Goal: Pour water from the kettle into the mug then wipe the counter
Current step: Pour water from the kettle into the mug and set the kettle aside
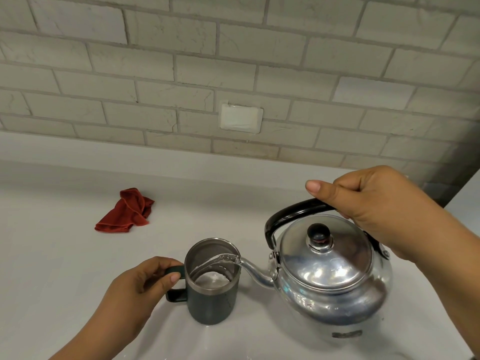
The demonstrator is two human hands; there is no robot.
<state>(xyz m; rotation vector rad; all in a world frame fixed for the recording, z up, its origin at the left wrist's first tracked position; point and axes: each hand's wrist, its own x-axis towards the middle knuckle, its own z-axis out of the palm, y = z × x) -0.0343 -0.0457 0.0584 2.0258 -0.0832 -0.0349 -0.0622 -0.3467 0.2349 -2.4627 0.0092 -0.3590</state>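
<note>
The kettle (330, 271) is held tilted by its handle in the clenched right hand (381, 203), water is poured into the mug (211, 305) on the counter (52, 268), whose handle is pinched by the left hand (140, 287), with the cloth (124, 213) lying apart.

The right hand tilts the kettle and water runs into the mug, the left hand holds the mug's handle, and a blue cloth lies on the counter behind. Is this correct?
Not fully: in the head view the cloth is red. The rest holds.

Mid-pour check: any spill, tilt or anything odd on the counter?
Nothing stands out. Water runs from the kettle spout into the upright mug, no clear puddle on the counter. The red cloth lies crumpled, unused.
</note>
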